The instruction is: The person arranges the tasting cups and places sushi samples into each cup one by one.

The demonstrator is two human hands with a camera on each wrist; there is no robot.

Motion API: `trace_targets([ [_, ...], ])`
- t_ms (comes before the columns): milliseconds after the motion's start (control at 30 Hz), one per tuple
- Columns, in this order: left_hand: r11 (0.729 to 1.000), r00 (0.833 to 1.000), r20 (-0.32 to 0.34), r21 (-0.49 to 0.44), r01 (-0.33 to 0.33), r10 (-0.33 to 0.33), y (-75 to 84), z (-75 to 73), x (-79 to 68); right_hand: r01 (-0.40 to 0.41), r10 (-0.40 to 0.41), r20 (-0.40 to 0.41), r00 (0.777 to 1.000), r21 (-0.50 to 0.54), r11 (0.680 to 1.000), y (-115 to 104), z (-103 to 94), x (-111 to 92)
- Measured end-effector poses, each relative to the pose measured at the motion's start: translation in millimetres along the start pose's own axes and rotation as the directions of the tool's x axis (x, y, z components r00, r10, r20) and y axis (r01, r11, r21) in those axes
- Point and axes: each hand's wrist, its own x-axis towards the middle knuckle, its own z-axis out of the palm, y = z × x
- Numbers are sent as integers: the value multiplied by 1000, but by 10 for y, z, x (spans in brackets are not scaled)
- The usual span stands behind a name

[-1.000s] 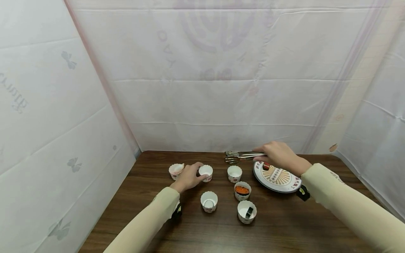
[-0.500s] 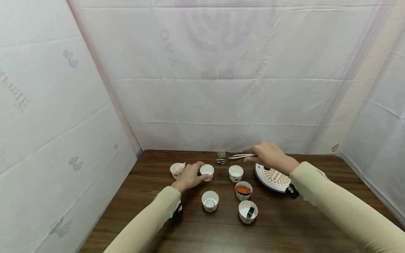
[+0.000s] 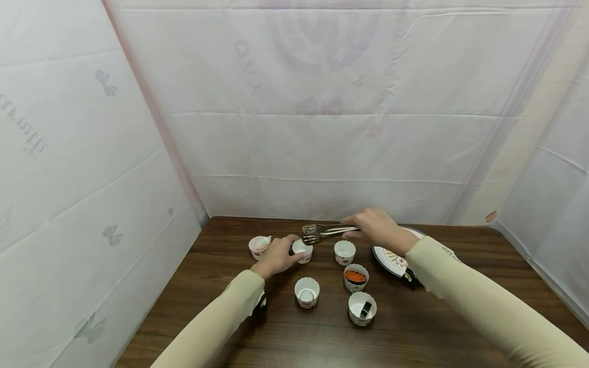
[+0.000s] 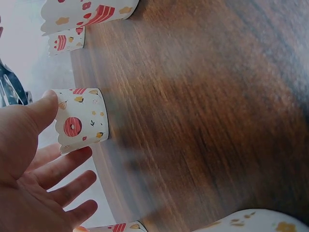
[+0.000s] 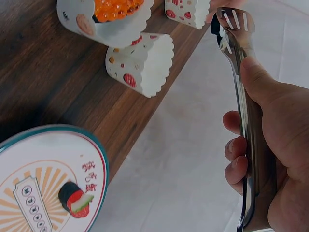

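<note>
My left hand pinches a white paper baking cup near its rim, thumb on one side and forefinger on the other. The remaining fingers are spread. With thumb and fingers, my right hand grips metal serving tongs. Their slotted heads hang above the baking cup at my left hand, slightly apart in the head view. A small dark patch shows at the tips in the right wrist view; I cannot tell whether the tongs hold anything. Under my right forearm lies a round plate, bearing a sushi roll.
More baking cups stand around: one with a pale pink piece, one with orange roe sushi, one with a small black-wrapped piece. Two others are a front cup and a back cup. A white cloth hangs behind the table.
My right hand has carried the tongs left from near the plate to over the baking cup at my left hand. The left hand has stayed at that cup.
</note>
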Motion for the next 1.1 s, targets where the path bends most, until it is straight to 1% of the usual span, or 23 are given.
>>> trace_targets([
  [267,1000,1000,4,2,13,-13,29,24,15,8,-8,7,1000,-6,1000,-37,81,31],
  [733,1000,1000,3,-4,5,-5,23,42,31,5,-4,23,1000,-8,1000,-59,133,48],
  [967,1000,1000,-4,-6,0,0,32,43,28,9,-9,10,1000,-27,1000,-72,144,36],
  [1100,1000,1000,0,0,4,-4,31,47,32,-8,9,8,1000,-35,999,-66,150,30],
])
